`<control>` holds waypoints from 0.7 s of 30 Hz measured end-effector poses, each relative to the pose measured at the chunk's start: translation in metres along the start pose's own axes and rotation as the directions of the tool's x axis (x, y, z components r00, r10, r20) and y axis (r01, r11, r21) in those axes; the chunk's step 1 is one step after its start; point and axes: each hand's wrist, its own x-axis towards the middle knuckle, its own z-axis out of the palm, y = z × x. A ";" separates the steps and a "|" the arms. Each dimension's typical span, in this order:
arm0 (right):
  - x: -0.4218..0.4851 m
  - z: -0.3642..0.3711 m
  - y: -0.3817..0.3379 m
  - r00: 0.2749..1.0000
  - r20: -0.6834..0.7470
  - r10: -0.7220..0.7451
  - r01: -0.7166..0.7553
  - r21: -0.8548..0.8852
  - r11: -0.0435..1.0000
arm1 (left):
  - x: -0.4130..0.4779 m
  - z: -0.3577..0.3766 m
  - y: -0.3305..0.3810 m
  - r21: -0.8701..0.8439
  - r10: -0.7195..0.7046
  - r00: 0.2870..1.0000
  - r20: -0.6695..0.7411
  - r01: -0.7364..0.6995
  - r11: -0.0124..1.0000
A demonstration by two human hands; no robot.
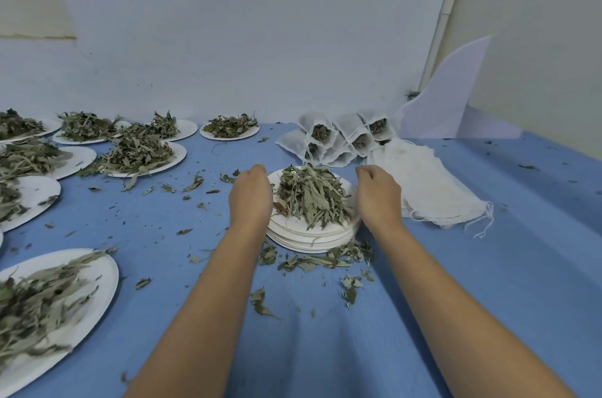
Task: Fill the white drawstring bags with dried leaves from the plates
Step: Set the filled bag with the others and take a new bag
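Blue cloth [456,283] covers the table, and on it, right between my hands, sits a stack of white paper plates [309,239] with one heap of dried leaves [309,195] on top. I take the stack to be plates already cleared, kept under the working plate so they are out of the way. My left hand [250,199] is at the left rim and my right hand [379,195] at the right rim, both knuckles-up with fingers curled down and away from me. I cannot tell whether they are pinching leaves, gripping the rim or holding nothing, since the fingertips are hidden behind the hands. They flank the heap closely, which I judge suits gathering it inward. Just beyond my right hand lies the flat pile of empty drawstring bags [430,182], close enough to take one without stretching. Farther out, beyond both hands, the filled bags [342,137] lean together with their mouths open and leaves showing, kept apart from the empties. Off to my left wait more plates of leaves [172,153], and a large one [97,283] lies nearer me beside my left forearm. Spilled leaves [312,260] lie on the cloth on my side of the stack.
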 end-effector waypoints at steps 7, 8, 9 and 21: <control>0.016 -0.031 0.028 0.999 -0.003 -0.053 0.034 -0.726 0.687 | -0.025 0.010 0.013 0.063 0.321 0.945 -0.065 -0.317 0.946; 0.016 -0.033 0.031 1.000 -0.011 0.010 -0.015 -0.759 0.651 | -0.028 0.014 0.015 0.073 0.348 0.936 -0.051 -0.344 0.936; 0.016 -0.035 0.035 0.999 -0.010 0.053 -0.042 -0.765 0.643 | -0.031 0.018 0.017 0.078 0.368 0.929 -0.037 -0.365 0.928; 0.009 -0.043 0.041 0.997 -0.075 -0.019 -0.033 -0.631 0.775 | -0.041 0.025 0.017 -0.006 0.357 0.932 -0.067 -0.358 0.934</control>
